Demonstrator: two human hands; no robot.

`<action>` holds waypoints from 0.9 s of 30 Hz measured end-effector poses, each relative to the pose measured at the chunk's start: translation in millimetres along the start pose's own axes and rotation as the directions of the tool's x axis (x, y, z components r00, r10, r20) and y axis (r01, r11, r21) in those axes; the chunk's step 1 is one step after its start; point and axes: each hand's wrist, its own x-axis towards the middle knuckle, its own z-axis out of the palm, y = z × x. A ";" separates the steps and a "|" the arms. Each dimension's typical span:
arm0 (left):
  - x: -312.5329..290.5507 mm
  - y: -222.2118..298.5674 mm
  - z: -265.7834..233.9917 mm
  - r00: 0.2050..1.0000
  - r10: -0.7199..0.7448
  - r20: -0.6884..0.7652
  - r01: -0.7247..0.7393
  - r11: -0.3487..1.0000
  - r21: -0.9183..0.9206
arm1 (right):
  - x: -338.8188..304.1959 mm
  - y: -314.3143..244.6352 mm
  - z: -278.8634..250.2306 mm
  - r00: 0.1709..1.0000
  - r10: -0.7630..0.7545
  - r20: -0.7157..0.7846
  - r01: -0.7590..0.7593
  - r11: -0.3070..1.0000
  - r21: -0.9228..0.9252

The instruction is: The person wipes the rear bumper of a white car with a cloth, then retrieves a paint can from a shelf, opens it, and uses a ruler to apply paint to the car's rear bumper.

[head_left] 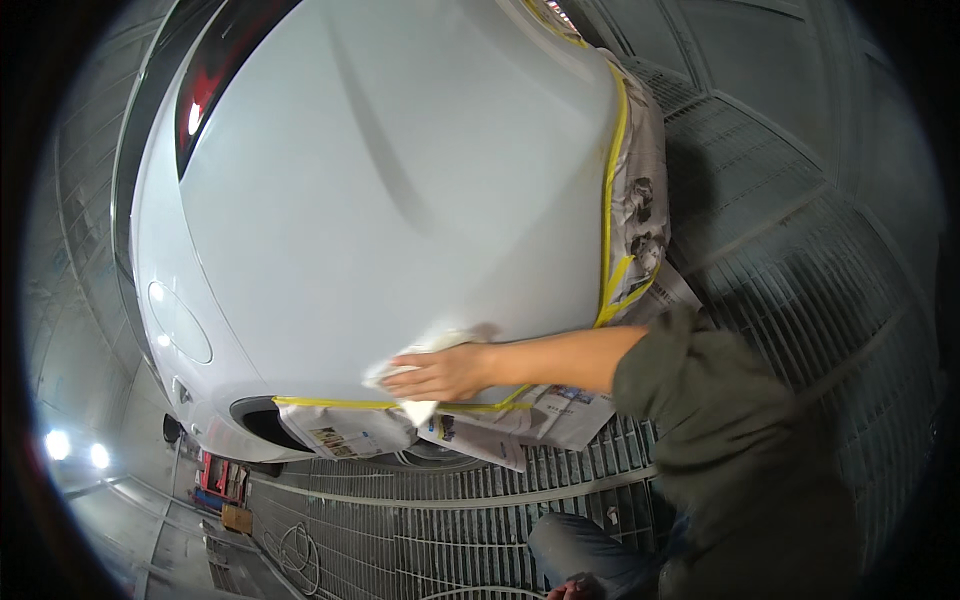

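Observation:
My right hand [440,373] presses a crumpled white cloth [418,410] against the lower edge of a car's smooth pale grey body panel [400,250]. Its fingers lie over the cloth and point left, with part of the cloth showing above and below them. Yellow masking tape [340,404] borders the panel just below, and printed newspaper [560,415] hangs from it under my wrist. At the bottom edge, beside my jeans-covered knee [575,550], only a small part of my left hand [570,591] shows; its fingers are mostly cut off.
More taped newspaper [640,200] covers the car's right side. A wheel [435,456] shows partly beneath the paper. Slatted metal grating [790,260] forms the floor. At lower left are a red rack [222,478], a cardboard box [237,518] and a coiled hose [300,558].

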 end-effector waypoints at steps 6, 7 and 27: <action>12.5 3.2 26.6 0.993 -0.100 -0.063 0.108 0.984 0.143 | 47.1 110.5 -76.6 0.853 0.372 -0.366 -0.370 0.926 0.077; 16.3 -18.2 16.0 0.991 -0.129 -0.034 0.131 0.986 0.099 | 32.3 119.3 -93.2 0.854 0.411 -0.320 -0.405 0.910 0.088; -134.4 354.7 93.8 0.987 -0.017 0.159 -0.057 0.892 0.448 | -19.3 -203.7 -378.9 -0.496 -0.290 0.819 0.518 -0.855 0.011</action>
